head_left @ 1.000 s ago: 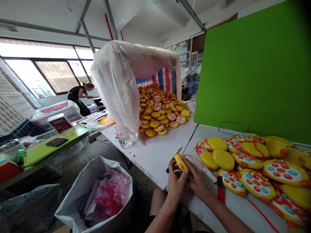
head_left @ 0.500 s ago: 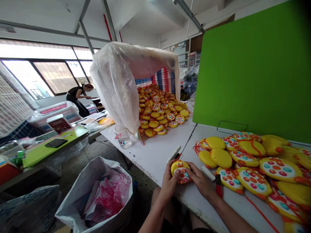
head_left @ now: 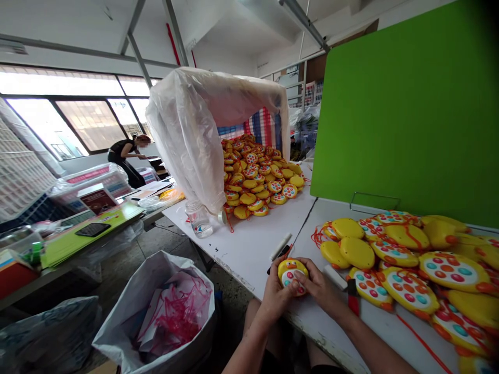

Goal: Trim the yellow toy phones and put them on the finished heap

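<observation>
Your left hand (head_left: pixel 275 295) and right hand (head_left: pixel 320 286) both hold the toy (head_left: pixel 289 273) at the worktop's near edge (head_left: pixel 255 293); probably light, stiff, slightly slick, so pinch its rim left and right.

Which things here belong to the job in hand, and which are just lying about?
Likely the job's:
yellow toy, held by left hand and right hand
toy pile at right
toy heap beyond

Apparently just lying about:
phone
jar
brown box
</observation>
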Tool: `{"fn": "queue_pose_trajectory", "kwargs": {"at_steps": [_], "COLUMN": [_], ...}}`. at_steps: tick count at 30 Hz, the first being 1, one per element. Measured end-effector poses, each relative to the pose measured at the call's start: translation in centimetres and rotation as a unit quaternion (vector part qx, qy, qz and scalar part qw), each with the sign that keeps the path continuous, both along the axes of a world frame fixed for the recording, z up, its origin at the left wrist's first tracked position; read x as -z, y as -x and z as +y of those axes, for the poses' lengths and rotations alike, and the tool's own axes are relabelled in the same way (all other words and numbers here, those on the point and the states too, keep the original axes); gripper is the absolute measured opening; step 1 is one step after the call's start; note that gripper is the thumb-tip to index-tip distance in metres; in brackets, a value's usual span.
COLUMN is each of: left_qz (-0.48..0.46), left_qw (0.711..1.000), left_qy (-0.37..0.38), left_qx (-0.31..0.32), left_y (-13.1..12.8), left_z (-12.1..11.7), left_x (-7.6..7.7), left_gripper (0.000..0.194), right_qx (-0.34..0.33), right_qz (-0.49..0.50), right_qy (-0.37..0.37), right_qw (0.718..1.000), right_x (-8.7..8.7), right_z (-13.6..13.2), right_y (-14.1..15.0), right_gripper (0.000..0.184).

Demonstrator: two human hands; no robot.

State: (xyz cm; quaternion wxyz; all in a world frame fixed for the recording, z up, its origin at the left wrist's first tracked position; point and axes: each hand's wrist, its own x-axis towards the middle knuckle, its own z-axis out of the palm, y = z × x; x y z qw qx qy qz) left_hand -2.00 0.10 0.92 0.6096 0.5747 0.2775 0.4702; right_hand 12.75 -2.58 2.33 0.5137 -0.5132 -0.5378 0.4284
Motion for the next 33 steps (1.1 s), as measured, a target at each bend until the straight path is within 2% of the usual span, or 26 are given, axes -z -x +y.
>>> {"fn": "queue_pose_trajectory", "kwargs": {"at_steps": [6, 12, 16, 20, 24, 26, 30, 33], "left_qz": [-0.014, -0.007, 0.001, -0.003, 0.031, 0.037, 0.008, -0.016], "left_qw": [1.000, 1.000, 1.000, 1.000, 0.998, 0.997, 0.999, 1.000], "left_qy": [0.021, 0.016, 0.024, 0.013, -0.002, 0.008, 0.022, 0.022], "left_qx": [0.006, 0.002, -0.003, 0.004, -0.048, -0.067, -0.046, -0.004], "left_y": [-0.3, -0.3, -0.3, -0.3, -0.1, -0.1, 0.1, 0.1], "left_z": [-0.3, -0.4, -0.4, -0.3, 0.0, 0.2, 0.4, 0.4], "left_x": [-0.2, -0.5, -0.6, -0.3, -0.2, -0.2, -0.1, 0.0], "left_gripper": [0.101, 0.108, 0.102, 0.092, 0.053, 0.043, 0.047, 0.071], "right_qx": [0.001, -0.011, -0.012, -0.019, -0.027, -0.046, -0.069, -0.050], "right_qz": [0.022, 0.049, 0.033, 0.021, 0.011, 0.027, 0.054, 0.044], "right_qy": [0.012, 0.017, 0.023, 0.013, -0.001, 0.006, 0.027, 0.012], "right_qw": [1.000, 0.999, 0.999, 1.000, 1.000, 0.999, 0.996, 0.998], "right_x": [-0.1, 0.3, 0.2, 0.3, 0.3, 0.4, 0.9, 1.2], "right_z": [0.0, 0.0, 0.0, 0.0, -0.1, -0.2, 0.0, 0.3], "right_y": [0.0, -0.1, -0.2, -0.3, -0.4, -0.4, -0.5, -0.5], "right_gripper": [0.040, 0.039, 0.040, 0.050, 0.055, 0.059, 0.068, 0.065]}}
